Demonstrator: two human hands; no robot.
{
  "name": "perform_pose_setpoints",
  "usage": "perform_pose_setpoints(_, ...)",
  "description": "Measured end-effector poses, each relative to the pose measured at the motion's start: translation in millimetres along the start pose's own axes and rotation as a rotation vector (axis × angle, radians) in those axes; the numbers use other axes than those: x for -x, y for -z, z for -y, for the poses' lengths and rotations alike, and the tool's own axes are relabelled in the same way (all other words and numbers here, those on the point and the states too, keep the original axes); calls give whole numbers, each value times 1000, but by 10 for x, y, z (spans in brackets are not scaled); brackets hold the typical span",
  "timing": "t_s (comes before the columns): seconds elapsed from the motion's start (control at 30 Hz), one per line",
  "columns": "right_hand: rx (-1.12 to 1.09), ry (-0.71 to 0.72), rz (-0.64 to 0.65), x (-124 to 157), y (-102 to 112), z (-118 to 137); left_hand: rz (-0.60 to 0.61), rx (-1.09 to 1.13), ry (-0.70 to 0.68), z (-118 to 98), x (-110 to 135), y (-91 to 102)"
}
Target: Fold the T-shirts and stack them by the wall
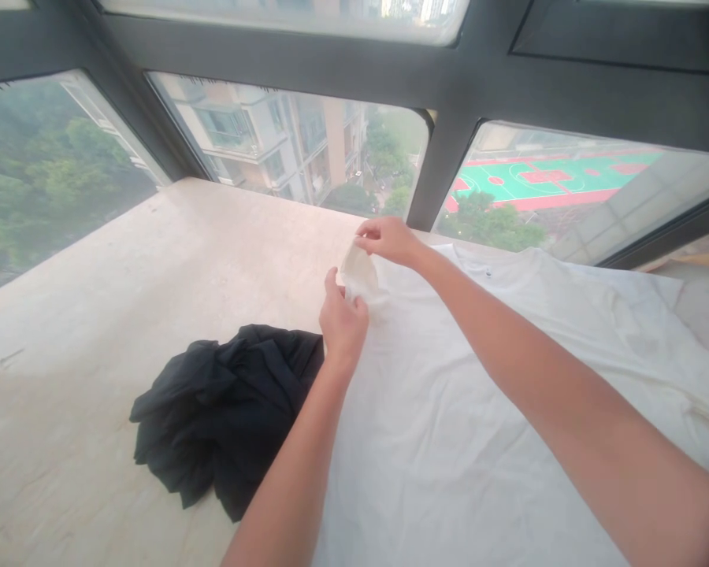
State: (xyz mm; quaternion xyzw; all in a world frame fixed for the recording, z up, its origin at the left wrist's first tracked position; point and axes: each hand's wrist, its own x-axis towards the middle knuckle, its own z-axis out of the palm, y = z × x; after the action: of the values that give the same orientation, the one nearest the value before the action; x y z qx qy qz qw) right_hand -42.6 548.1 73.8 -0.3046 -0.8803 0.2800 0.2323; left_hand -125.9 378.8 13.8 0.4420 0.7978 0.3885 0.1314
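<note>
Evidently the left hand point(343, 321), nearer the black cloth point(224, 409), and the right hand point(387, 239), farther beyond it, grip the white garment point(437, 394), spread rightward of that cloth.

From here, a pale stone ledge point(154, 268) spreads toward nine o'clock under dark window frames point(461, 87) — outside, hazy daylight, trees point(53, 181) at ten, a building point(331, 142) at eleven, a green-and-red court point(543, 177) at two.
</note>
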Motion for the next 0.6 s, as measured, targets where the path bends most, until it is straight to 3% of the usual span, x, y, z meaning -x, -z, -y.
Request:
perform_pose_setpoints(0.07, -86, -41, -65, 329, 280, -2, -24, 38, -150, -49, 88, -7)
perform_pose_setpoints(0.17, -82, -159, -86, 989, 626, -78, 50, 8, -396, -48, 294, -31)
perform_pose_setpoints(0.27, -58, -345, 74, 1599, 804, -310, 218, -145, -589, 0, 512, -92)
perform_pose_setpoints(0.33, -15, -441, 160, 1804, 818, -504, 304, -272, -660, 19, 616, -118)
perform_pose_setpoints(0.4, 42, -491, 147, 1785, 762, -667, 321, -359, -659, 13, 693, -86)
perform_pose_setpoints(0.47, 102, -505, 70, 1568, 655, -772, 300, -398, -626, 2, 786, 41)
perform_pose_setpoints(0.6, 220, -455, 10, 865, 361, -861, 283, -458, -478, 129, 1206, 601)
